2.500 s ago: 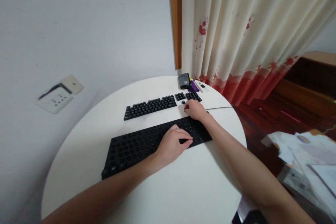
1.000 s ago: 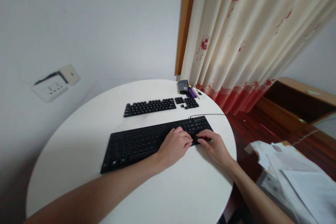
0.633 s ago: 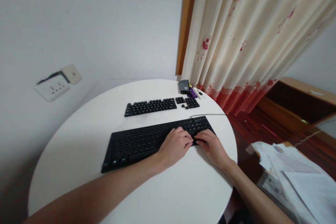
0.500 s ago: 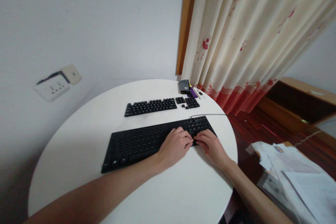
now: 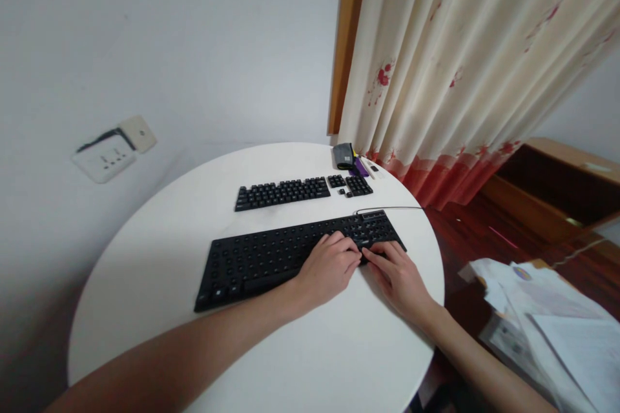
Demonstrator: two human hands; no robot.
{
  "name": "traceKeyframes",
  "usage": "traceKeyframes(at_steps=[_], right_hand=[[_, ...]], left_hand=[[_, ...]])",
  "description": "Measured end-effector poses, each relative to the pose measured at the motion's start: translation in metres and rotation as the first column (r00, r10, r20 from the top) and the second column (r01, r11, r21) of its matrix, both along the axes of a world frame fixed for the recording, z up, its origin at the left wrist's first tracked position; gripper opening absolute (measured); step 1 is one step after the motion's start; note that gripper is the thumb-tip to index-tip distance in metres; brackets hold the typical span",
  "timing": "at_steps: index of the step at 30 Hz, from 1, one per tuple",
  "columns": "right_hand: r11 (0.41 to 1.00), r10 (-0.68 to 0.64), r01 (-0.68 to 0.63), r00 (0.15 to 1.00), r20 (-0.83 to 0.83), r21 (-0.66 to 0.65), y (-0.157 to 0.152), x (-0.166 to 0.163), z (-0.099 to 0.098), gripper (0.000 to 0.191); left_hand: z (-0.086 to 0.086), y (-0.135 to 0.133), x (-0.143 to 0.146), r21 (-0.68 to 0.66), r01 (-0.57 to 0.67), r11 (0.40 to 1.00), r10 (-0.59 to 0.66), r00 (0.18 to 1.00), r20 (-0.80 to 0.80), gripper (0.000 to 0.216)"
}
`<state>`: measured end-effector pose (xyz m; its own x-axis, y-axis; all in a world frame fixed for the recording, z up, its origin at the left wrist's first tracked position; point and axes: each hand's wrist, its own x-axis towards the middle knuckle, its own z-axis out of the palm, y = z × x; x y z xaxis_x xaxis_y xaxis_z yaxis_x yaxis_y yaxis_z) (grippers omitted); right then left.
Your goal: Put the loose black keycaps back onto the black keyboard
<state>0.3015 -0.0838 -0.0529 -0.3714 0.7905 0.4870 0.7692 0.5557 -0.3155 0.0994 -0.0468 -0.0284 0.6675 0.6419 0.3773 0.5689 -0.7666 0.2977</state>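
Note:
A long black keyboard (image 5: 261, 258) lies across a round white table (image 5: 159, 232). My left hand (image 5: 327, 268) rests on its right part, fingers curled over the keys and thumb at the front edge. My right hand (image 5: 400, 277) lies just to the right, its fingertips pressed together on the keyboard beside my left thumb; what they pinch is hidden. Behind the keyboard, loose black keycaps (image 5: 283, 192) are laid out in rows, with a smaller block of keycaps (image 5: 358, 185) to their right.
A thin cable (image 5: 392, 208) runs from the keyboard's back right off the table. A grey pouch (image 5: 343, 155), a purple item (image 5: 361, 168) and a small white device (image 5: 374, 170) sit by the curtain (image 5: 460, 64). Wall sockets (image 5: 109, 156) are at left; papers (image 5: 547, 310) lie at lower right.
My right hand came back from the keycap rows to the keyboard's right end and moved in beside my left thumb. My left hand stayed on the keyboard. The view shifted slightly.

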Motion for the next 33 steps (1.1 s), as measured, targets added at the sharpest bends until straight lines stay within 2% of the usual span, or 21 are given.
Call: traceKeyframes(at_steps=[12, 18, 24, 33], right_hand=[[0.999, -0.034, 0.034, 0.999, 0.028, -0.002, -0.001, -0.002, -0.004, 0.038], [0.999, -0.032, 0.032, 0.999, -0.004, 0.012, -0.002, -0.002, -0.007, 0.04], [0.996, -0.074, 0.079, 0.99, -0.118, 0.04, -0.003, 0.001, -0.009, 0.042], [0.999, -0.037, 0.037, 0.999, -0.038, 0.019, -0.001, -0.001, -0.01, 0.042]], left_hand=[[0.007, -0.001, -0.003, 0.008, 0.051, 0.999, -0.051, 0.998, -0.044, 0.025], [0.002, -0.002, -0.003, 0.023, 0.029, 0.999, -0.028, 0.998, -0.058, 0.024], [0.003, -0.003, -0.003, 0.048, -0.05, 0.998, 0.052, 0.998, -0.036, 0.026], [-0.001, -0.002, -0.001, 0.052, -0.03, 0.998, 0.036, 0.994, -0.107, 0.025]])
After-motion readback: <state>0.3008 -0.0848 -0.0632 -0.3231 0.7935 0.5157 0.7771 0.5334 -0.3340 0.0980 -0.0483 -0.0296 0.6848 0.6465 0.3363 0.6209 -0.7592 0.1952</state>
